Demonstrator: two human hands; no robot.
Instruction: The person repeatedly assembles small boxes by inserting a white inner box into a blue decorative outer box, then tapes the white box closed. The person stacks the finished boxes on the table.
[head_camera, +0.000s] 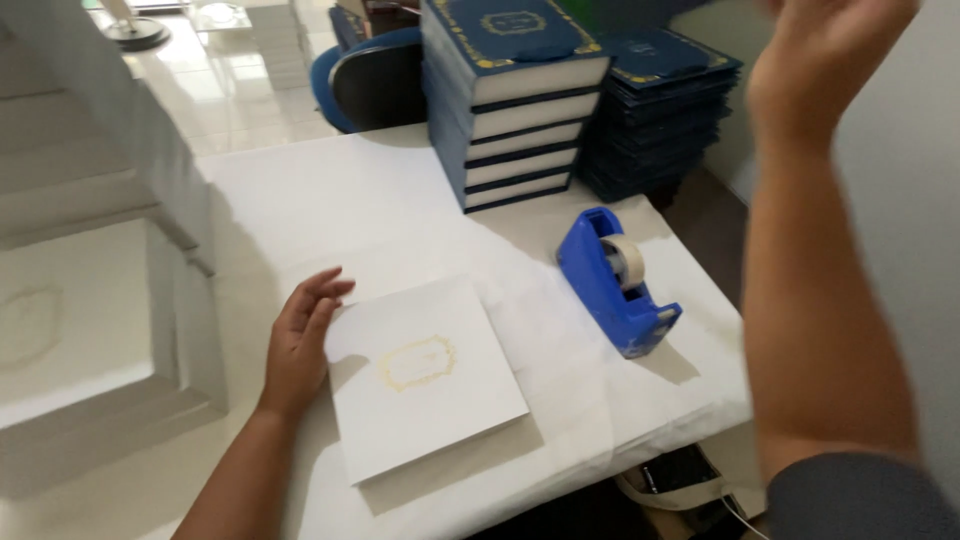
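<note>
A table (300, 200) covered in white paper carries everything. On it near the front lies a white square card (425, 378) with a gold emblem, the left hand (300, 340) flat on the paper touching its left edge. A blue tape dispenser (615, 283) stands to the right, and a stack of blue boxes (515, 100) sits at the back

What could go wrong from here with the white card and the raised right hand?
The left hand only rests against the white card, so it could slide on the loose white paper. The card's near corner overhangs the table edge and might tip. The raised right hand, blurred, could on its way down knock the blue tape dispenser.
</note>
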